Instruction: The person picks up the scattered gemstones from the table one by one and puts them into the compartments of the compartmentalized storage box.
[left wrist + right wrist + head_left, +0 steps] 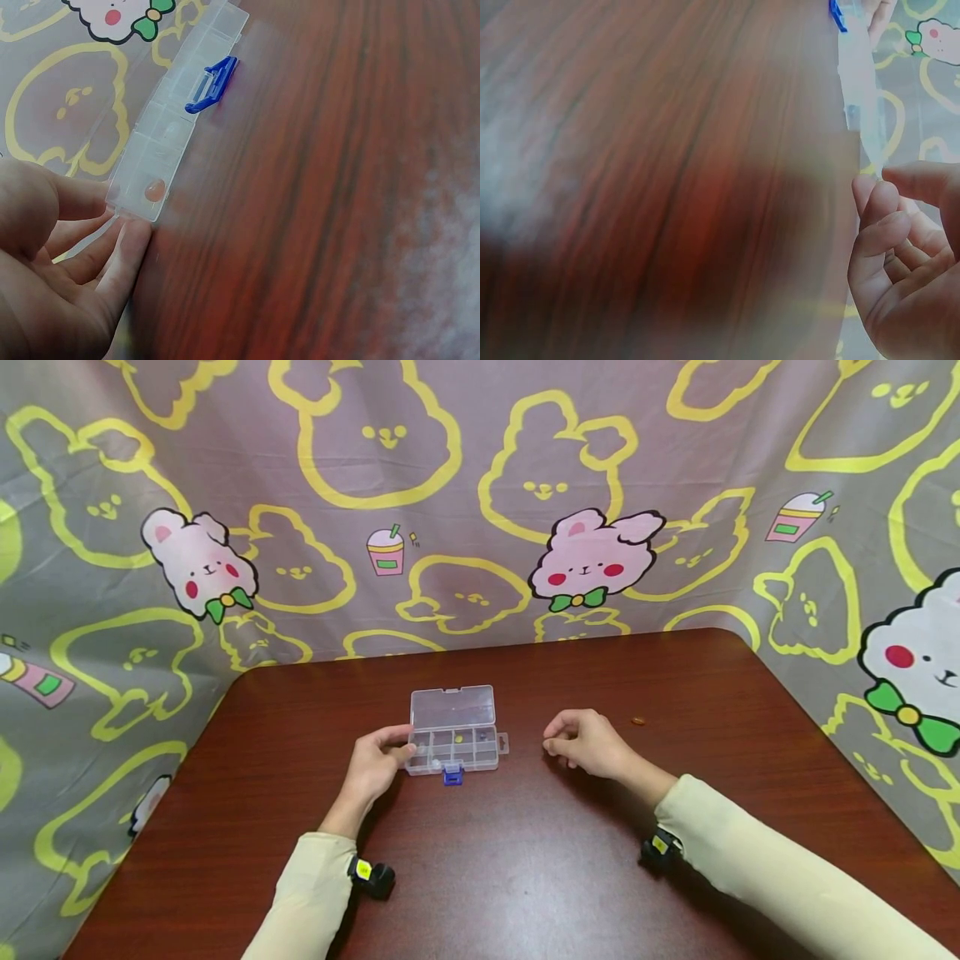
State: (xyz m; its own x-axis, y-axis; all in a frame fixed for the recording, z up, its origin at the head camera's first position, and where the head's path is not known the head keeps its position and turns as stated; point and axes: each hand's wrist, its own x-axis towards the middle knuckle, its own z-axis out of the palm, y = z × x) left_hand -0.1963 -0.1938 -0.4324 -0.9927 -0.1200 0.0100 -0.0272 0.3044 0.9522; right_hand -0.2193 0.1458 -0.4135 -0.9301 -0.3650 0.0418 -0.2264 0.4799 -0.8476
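Cartoon-rabbit cloth (pixel 480 527) hangs behind a dark wooden table (pixel 525 877), and near the table's middle sits a small clear box (pixel 454 739) with its lid raised toward twelve o'clock and a blue latch (pixel 452 775) hanging off the front edge at six o'clock. The left hand (pixel 375 768) steadies the box at its nine o'clock end, the fingers (pixel 124 251) touching the corner and the thumb lying along the side wall. The right hand (pixel 585 743) rests on the table at three o'clock, apart from the box, with its fingers loosely curled and nothing in them. A small brown bead (pixel 637 721) lies on the table farther out at about two o'clock from that hand. Judging from this, the work goes best if the left hand keeps the light box from sliding while the right pinches the bead with fingertips only, and lowers it straight into one compartment without brushing the dividers.
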